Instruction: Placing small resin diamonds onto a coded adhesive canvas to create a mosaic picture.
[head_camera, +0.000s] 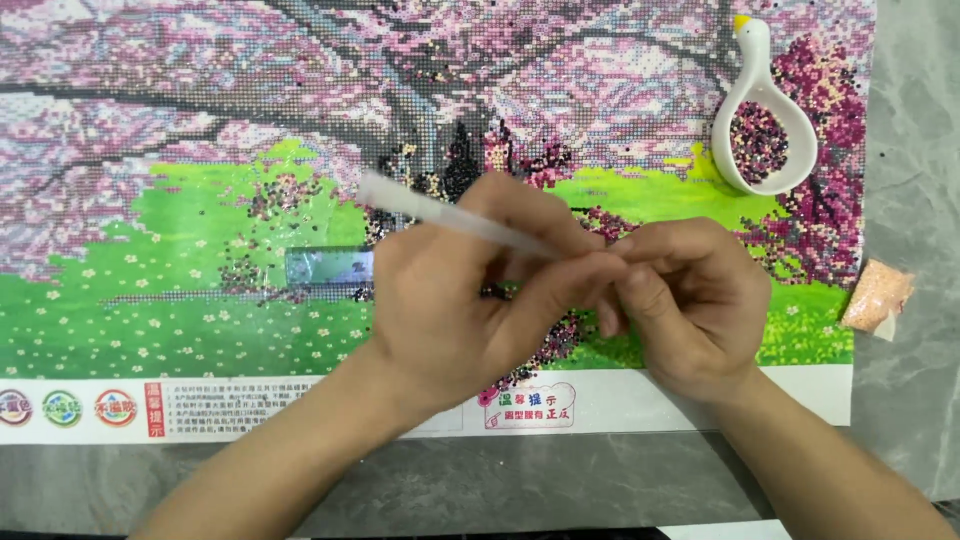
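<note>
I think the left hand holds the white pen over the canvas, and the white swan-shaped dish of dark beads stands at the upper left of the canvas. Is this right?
Not quite. The head view shows the swan-shaped dish at the upper right of the canvas, not the upper left. The rest holds: the left hand holds the white pen over the canvas, and the dish contains dark beads.

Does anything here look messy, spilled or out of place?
Mostly tidy. Loose dark beads lie scattered on the green part of the canvas, outside the white spoon-shaped tray that holds the rest. A small pink bead bag sits off the canvas on the grey table. Both hands meet at the white pen.
</note>
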